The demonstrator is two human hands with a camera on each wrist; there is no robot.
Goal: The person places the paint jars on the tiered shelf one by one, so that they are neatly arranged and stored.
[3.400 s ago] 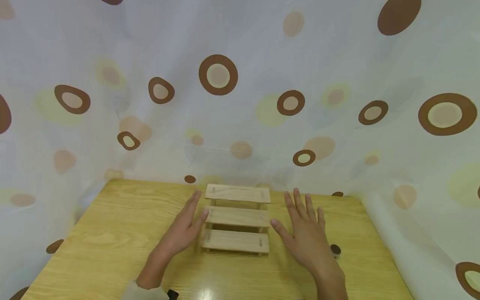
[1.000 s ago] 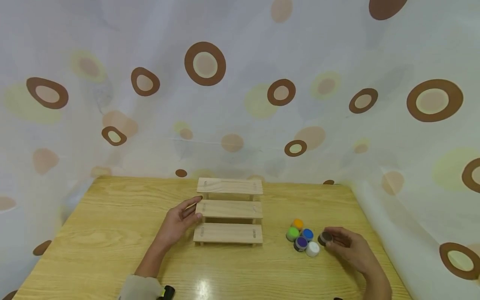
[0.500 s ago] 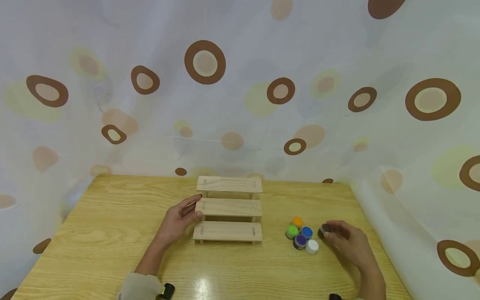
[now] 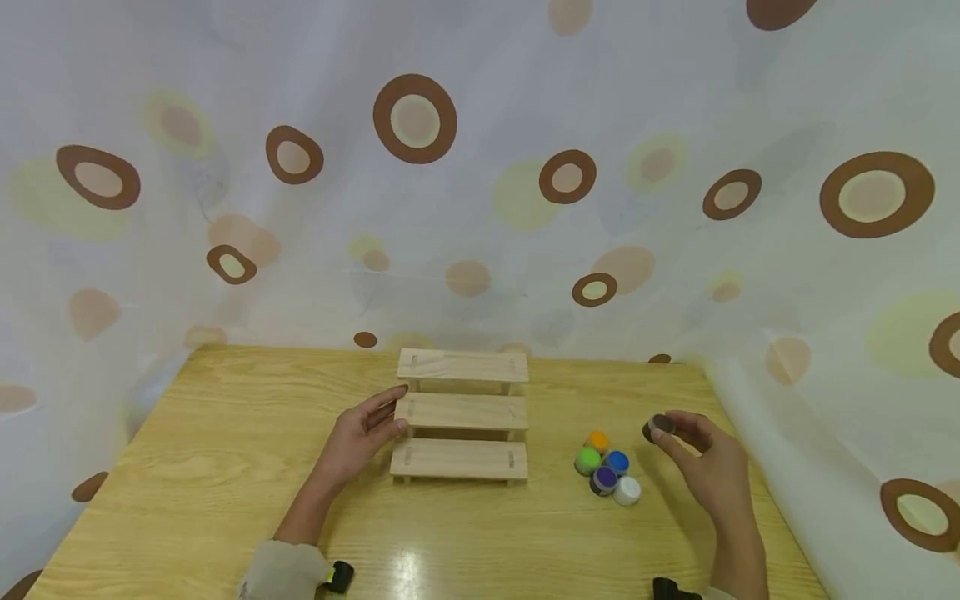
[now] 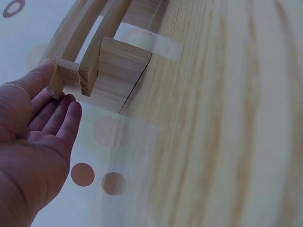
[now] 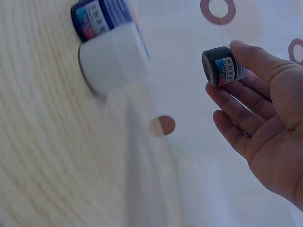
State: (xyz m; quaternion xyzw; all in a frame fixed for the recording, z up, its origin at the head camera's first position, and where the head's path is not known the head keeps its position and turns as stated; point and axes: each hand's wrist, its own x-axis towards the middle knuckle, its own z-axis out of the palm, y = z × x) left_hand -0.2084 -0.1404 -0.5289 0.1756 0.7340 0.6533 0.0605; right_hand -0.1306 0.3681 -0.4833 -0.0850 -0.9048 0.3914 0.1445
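I see the right hand [image 4: 712, 462] has just carried a dark paint jar [image 6: 220, 66] up and away from the wooden table [image 4: 480, 542]; half a second ago it was lower, closer to the cluster of other jars. The hand pinches it between thumb and fingers, and the right wrist view shows me its printed label, with the patterned cloth [image 4: 465, 200] behind it. How far the jar is tilted I cannot settle from here. The left hand [image 4: 352, 442] matches the earlier head view: thumb and fingers gripping the left end of the three-tier wooden stand [image 4: 459, 458] at its middle board, although the stand hides part of the fingers from me in the left wrist view. The two hands are well apart, with the remaining jars between them, close together on the table to the right of the stand: orange [image 4: 597, 442] at the back, green [image 4: 588, 461] and blue [image 4: 617, 462] in the middle row, purple [image 4: 603, 480] and white [image 4: 627, 491] nearest me. For the work, I judge this as the pick-up of a single jar done, with the left hand's hold helping to steady the stand. No jar rests on any of the three boards, so by my reading the handling is at an early stage.
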